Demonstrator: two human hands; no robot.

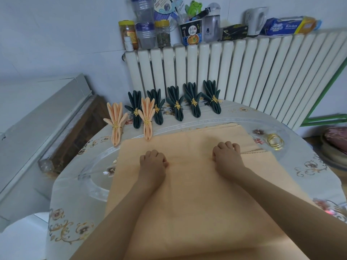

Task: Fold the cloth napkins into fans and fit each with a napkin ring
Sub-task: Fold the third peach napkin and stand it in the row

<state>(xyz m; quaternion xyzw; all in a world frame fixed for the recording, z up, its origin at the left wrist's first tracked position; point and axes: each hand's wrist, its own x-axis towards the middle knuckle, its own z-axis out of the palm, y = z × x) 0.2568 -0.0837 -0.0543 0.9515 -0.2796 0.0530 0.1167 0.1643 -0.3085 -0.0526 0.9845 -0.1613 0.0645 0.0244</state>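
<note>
Pinching the peach napkin [187, 184] mid-sheet, left hand [153, 163] and right hand [228, 156] sit abreast, fingers curled onto the cloth. I judge the pleat runs nine-to-three (rings [275, 142] at two o'clock, nearer the right).

Single view only, head-mounted wide-angle, so no second view overlaps it. It looks forward and steeply down over the round table with the floral grey tablecloth [317, 171]. Forearms enter from the bottom edge; left hand [153, 162] and right hand [227, 156] sit near frame centre, close to the lens. White ribbed radiator [244, 72] fills the far side; its lines bow with lens distortion.
</note>
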